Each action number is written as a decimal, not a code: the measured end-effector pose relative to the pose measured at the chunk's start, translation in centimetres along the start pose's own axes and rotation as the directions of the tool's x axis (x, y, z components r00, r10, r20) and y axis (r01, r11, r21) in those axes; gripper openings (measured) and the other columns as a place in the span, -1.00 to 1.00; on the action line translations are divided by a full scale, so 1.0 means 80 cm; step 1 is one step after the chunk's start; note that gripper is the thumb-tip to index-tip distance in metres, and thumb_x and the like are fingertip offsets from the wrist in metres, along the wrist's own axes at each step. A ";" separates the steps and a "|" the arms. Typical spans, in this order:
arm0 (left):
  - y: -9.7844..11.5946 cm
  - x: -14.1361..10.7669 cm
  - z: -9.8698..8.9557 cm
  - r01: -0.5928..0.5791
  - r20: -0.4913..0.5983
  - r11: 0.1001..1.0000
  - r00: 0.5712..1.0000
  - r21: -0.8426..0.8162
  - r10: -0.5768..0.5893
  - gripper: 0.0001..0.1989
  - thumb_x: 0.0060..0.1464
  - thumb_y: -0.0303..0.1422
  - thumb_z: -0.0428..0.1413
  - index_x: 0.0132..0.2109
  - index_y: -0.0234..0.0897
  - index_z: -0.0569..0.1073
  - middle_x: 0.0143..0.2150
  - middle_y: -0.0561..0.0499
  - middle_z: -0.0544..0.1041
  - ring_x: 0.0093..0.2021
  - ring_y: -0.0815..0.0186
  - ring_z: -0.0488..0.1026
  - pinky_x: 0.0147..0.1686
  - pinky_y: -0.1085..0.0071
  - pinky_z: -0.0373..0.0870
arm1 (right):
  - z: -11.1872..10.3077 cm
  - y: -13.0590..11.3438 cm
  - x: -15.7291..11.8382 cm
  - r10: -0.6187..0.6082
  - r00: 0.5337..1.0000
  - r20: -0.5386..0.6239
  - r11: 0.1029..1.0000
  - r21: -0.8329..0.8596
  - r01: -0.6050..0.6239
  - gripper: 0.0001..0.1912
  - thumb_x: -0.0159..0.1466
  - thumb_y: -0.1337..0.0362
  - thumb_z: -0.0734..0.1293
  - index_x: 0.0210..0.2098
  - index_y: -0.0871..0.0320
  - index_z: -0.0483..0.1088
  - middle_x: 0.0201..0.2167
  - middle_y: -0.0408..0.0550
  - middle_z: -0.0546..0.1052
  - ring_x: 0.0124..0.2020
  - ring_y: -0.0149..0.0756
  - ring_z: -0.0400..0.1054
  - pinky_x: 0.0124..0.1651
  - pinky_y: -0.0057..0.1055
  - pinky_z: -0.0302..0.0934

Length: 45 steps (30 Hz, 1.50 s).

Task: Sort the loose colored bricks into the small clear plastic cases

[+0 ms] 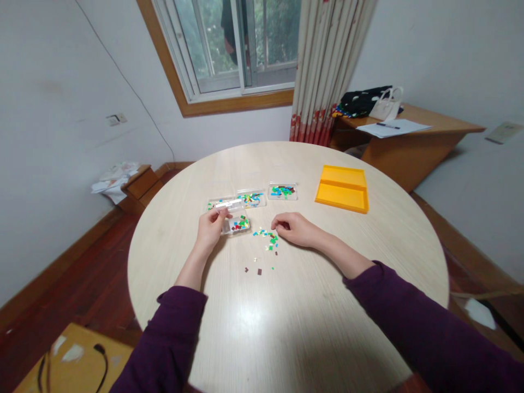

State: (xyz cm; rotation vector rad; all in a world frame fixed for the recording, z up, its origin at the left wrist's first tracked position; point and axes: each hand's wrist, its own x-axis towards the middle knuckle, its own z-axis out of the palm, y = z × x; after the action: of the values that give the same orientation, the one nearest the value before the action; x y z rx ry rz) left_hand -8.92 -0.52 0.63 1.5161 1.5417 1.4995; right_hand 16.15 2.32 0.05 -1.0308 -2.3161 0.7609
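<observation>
My left hand (209,228) grips the raised lid edge of a small clear plastic box (236,232), which stands open with red, green and brown bits inside. Just right of it lies a loose scatter of small coloured pieces (273,240), mostly green, blue, yellow and brown. Beside that scatter rests my right hand (295,228), fingers curled and pressed together; whatever they may hold is hidden. Nearer to me lie a few strays, among them a brown piece (259,272).
Behind the open box are more clear boxes with coloured pieces, one in the middle (251,200) and one farther right (283,191). A yellow two-part tray (342,189) lies at the right on the round table (327,311). Beyond stands a wooden desk (440,120).
</observation>
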 end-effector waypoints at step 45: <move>-0.023 0.021 -0.022 0.101 -0.612 0.964 0.755 -0.247 -0.236 -0.73 0.04 -0.14 0.00 -0.43 -0.25 0.21 -0.47 0.14 0.33 -0.48 0.47 0.30 -0.44 0.52 0.19 | -0.002 -0.003 -0.001 0.012 1.000 0.014 1.000 0.017 -0.012 -0.78 0.09 0.49 0.19 -0.41 0.23 0.47 -0.54 -0.15 0.40 -0.51 -0.45 0.18 -0.40 -0.51 0.04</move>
State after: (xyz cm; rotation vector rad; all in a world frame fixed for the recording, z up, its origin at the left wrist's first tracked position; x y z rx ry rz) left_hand -11.60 0.79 -0.05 0.7367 1.7509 2.1153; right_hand 16.19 2.17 0.29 -1.0360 -2.3133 0.7934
